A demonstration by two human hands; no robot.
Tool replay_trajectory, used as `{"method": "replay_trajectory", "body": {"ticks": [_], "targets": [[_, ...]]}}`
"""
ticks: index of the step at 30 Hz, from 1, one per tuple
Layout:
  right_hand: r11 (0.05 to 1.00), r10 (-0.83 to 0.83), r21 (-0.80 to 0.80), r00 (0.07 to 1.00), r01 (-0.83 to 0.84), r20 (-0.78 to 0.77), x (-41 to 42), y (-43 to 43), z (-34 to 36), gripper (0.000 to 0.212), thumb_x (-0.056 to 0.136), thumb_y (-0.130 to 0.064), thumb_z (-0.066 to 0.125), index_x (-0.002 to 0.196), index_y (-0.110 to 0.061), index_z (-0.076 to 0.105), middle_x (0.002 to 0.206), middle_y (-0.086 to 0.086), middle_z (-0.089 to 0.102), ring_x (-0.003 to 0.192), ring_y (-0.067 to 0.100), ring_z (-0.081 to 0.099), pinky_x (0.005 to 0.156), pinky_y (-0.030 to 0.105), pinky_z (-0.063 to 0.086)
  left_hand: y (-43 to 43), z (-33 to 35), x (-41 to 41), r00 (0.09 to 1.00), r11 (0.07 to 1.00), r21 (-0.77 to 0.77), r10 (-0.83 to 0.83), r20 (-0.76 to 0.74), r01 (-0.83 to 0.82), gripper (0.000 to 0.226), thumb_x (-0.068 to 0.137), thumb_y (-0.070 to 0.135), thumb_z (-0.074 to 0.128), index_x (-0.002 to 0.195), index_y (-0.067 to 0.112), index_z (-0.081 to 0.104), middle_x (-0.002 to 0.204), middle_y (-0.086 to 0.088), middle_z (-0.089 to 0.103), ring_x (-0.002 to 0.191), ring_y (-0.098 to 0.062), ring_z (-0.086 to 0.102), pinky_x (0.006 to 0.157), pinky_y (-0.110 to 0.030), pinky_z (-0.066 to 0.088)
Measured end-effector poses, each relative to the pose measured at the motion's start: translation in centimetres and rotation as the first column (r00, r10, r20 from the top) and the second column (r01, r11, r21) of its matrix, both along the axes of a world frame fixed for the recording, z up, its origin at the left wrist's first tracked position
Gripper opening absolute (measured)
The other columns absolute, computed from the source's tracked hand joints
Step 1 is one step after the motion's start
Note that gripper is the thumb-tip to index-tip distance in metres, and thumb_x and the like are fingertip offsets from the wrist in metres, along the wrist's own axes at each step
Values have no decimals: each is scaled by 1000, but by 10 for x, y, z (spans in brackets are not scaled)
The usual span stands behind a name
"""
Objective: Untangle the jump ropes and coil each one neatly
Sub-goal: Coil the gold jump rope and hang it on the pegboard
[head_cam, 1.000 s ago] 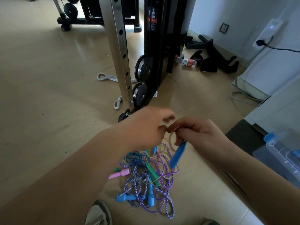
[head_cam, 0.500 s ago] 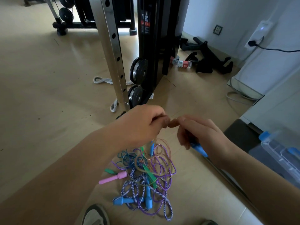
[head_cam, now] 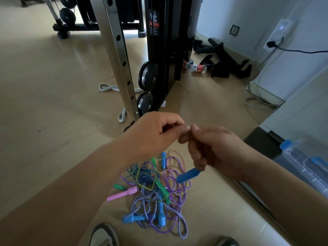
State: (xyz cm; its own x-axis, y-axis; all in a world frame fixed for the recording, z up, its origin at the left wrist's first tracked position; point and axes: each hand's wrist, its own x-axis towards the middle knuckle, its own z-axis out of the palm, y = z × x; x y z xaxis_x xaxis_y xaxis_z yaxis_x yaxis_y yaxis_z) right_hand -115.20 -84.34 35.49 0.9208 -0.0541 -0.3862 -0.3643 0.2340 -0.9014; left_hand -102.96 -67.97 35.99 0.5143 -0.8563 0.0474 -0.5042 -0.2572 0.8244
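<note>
The step in hand is, by my reading, freeing one rope from the heap. The right hand (head_cam: 218, 151) has its lower fingers curled round a slim blue plastic handle (head_cam: 189, 174), which sticks out below the palm. The left hand (head_cam: 156, 134) has fingers curled, thumb and forefinger pinched tip to tip against the right hand's. A fine cord seems to be caught in that pinch, though it barely shows.

Below both hands, on the pale wood-look floor (head_cam: 53, 103), lies the tangled heap of jump ropes (head_cam: 156, 192). It holds purple loops, a blue-and-white braided rope (head_cam: 147, 206), a pink handle (head_cam: 122, 193), a green handle (head_cam: 162, 189) and more blue ones. None is coiled yet.

The next move likely calls for drawing the cord hand over hand while watching where it snags in the heap.

Beyond the left hand stand a holed steel upright (head_cam: 117, 50) and a black weight machine (head_cam: 165, 41). Right of the right hand sits a clear plastic box with blue clasps (head_cam: 305, 164).
</note>
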Motion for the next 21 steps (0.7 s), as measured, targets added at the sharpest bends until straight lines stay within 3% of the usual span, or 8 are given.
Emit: {"method": "replay_trajectory", "body": {"ticks": [3,6,9,11,13,15,17,21], "targets": [[998,-36,-45,998,38,43,0,0,-1,34,100,-34,52,79,-11,66,51,8,42,44,19,30,49,29,30,4,-1,8,1000,998,58,5,26,-7,26,102,41,55,89,24,70,67,-13,61,52,-8,46,55,-33,45],[976,-195,119,976,182,102,1,-2,7,30,99,-33,50,86,-8,63,64,14,60,48,25,51,51,34,42,3,-6,5,997,964,267,-8,79,-13,28,105,43,48,99,26,68,75,-5,65,65,-15,59,69,-39,52],[918,-332,277,932,285,142,2,-5,6,29,104,-22,45,104,1,62,104,25,75,94,34,76,77,40,63,-6,-17,-22,982,874,470,-175,69,122,28,107,41,44,88,28,59,75,6,60,71,-9,58,71,-31,47],[911,-401,170,905,377,141,3,-6,-3,27,107,-16,45,111,4,63,112,23,75,107,34,73,95,44,60,-11,-18,-42,966,836,510,-257,40,202,33,105,44,46,75,32,50,68,7,52,62,-5,49,64,-29,39],[883,-431,-117,884,455,182,2,-7,-12,24,105,-18,54,112,-2,71,109,14,77,106,27,74,100,48,56,-13,-12,-49,952,819,526,-301,58,227,33,100,49,52,74,30,51,66,7,50,60,-6,48,61,-29,37],[784,-355,-450,904,427,240,-1,-10,-16,23,100,-29,64,106,-11,76,103,15,77,97,30,74,93,51,58,-11,-1,-43,959,871,444,-272,82,210,32,97,46,60,73,25,56,63,4,52,56,-6,48,58,-28,39],[696,-243,-632,940,341,239,-3,-12,-15,22,97,-34,66,99,-15,79,96,21,74,84,38,69,76,51,57,-7,12,-30,989,973,199,-136,59,121,26,96,40,65,76,23,62,59,1,56,52,-8,49,54,-28,43],[882,-177,-407,967,240,186,-3,-9,-9,26,103,-20,57,95,-9,79,87,14,79,85,42,70,72,37,50,-1,17,-6,990,980,-149,138,6,-135,17,98,32,65,84,22,68,64,-11,61,53,-23,61,50,-35,49]]}}
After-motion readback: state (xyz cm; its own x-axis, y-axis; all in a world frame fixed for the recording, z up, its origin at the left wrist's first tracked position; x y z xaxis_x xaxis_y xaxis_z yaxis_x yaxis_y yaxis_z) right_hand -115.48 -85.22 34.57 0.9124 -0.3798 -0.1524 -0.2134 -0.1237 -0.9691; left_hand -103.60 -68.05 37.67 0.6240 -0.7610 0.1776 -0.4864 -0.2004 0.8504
